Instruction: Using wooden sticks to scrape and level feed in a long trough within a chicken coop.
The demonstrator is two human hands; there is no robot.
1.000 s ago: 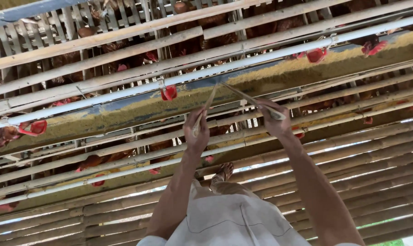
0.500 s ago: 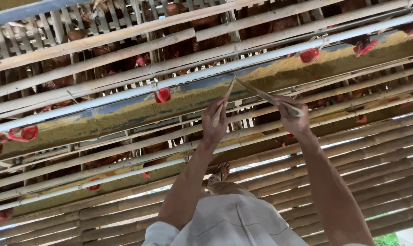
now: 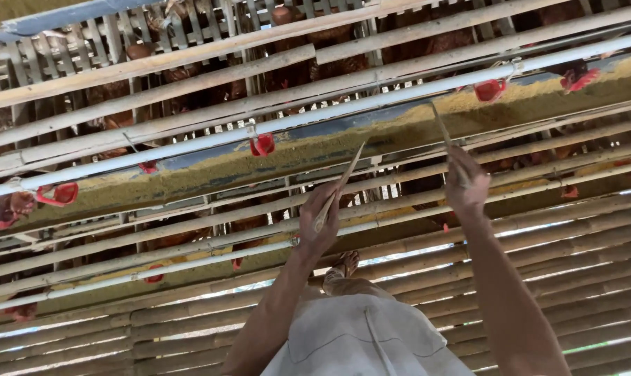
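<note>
Stickwork at the trough (image 3: 190, 182), judged as raking or levelling the feed (image 3: 371, 143) along it. Held the left stick (image 3: 347, 174) in the left hand (image 3: 322, 223), fingers curled shut round its lower end, tip slanted up and to the right, close under the trough's near edge. Held the right stick (image 3: 441, 129) in the right hand (image 3: 465, 184), likewise closed tight on the lower end, tip raised steeper and reaching to the feed line just below the pipe (image 3: 190, 145). Kept both arms stretched overhead and well apart, with no touching between the sticks. Could not tell whether either tip was actually in the yellow feed or only in front of it. Saw red cups (image 3: 262, 144) hanging from the pipe at intervals, one just left of the left stick, another up and to the right of the right stick. Saw brown hens (image 3: 315, 42) behind the slats (image 3: 155, 66) above, and more bamboo slats below the trough. Glimpsed a sandalled foot (image 3: 343, 264) and pale cloth low in the view, between the arms. As for the next move, judged it to call for a steady grip on both thin sticks and tips drawn level along the trough, clear of the cups and the pipe.
</note>
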